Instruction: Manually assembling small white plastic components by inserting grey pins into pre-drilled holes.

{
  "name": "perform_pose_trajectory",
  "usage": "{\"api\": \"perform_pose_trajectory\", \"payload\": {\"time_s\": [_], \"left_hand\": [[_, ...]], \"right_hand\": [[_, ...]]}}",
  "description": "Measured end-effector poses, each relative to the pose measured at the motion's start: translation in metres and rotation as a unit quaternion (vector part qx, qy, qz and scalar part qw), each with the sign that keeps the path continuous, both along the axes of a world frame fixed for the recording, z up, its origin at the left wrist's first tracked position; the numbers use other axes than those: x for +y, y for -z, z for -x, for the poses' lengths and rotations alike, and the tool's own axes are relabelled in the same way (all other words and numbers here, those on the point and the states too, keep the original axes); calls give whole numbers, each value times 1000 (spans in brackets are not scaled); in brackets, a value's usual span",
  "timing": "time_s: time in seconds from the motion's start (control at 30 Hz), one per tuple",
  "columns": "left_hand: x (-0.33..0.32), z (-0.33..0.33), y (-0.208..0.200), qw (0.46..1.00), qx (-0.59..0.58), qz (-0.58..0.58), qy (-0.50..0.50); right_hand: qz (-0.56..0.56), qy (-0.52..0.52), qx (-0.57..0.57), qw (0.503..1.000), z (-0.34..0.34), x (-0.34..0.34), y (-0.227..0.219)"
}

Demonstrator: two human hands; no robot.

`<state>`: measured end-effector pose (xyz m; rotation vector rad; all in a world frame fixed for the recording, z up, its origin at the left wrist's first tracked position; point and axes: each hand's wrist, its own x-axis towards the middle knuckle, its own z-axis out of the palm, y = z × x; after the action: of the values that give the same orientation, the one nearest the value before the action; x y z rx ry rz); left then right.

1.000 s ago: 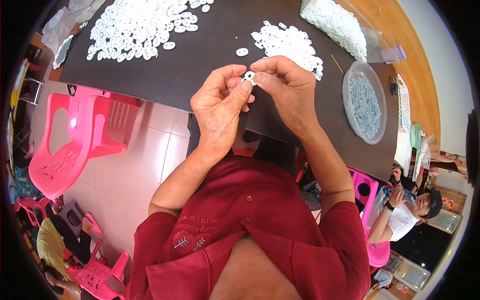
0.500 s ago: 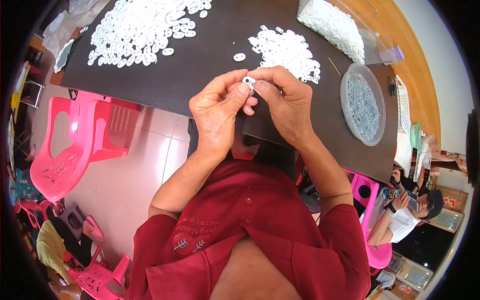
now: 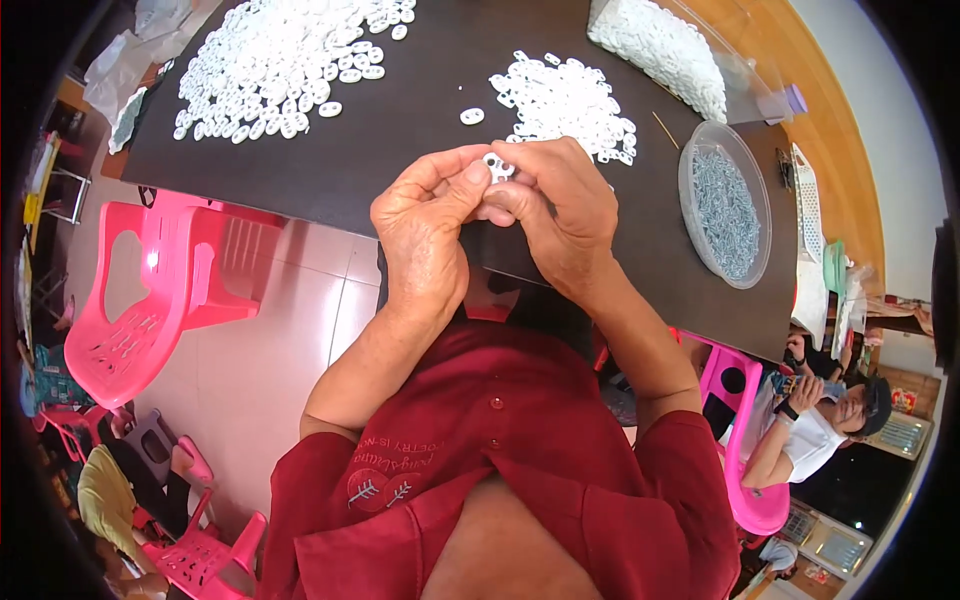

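A small white plastic piece with round holes [image 3: 497, 167] is held just above the table's near edge. My left hand [image 3: 430, 220] pinches it between thumb and fingers on its left side. From the right, the fingers of my right hand [image 3: 568, 205] close on the same piece, with the thumb just below it. Part of the piece is hidden by my fingertips. Just beyond my hands lies a heap of small white pieces [image 3: 565, 98], with one white oval piece with two holes [image 3: 472, 116] apart to its left.
A large heap of white oval pieces [image 3: 270, 70] covers the table's far left. A clear tub of white pieces [image 3: 660, 55] and a round clear dish of metal screws [image 3: 726, 210] stand right. A thin stick [image 3: 665, 130] lies between. Pink chairs [image 3: 170, 290] and seated people [image 3: 815, 430] surround.
My right thumb has slid down off the front of the white piece, so more of its holes show. Both hands have shifted slightly left in view.
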<state>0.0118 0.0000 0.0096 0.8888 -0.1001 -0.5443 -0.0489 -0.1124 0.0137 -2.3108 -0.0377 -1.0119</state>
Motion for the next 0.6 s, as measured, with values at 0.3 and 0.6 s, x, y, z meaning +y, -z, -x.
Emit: {"api": "perform_pose_trajectory", "payload": {"time_s": [0.3, 0.6], "left_hand": [[2, 1, 1, 998, -66, 11, 20], [-4, 7, 14, 982, -180, 51, -18]], "right_hand": [[10, 8, -46, 999, 3, 2, -1], [-34, 7, -64, 997, 8, 8, 2]]}}
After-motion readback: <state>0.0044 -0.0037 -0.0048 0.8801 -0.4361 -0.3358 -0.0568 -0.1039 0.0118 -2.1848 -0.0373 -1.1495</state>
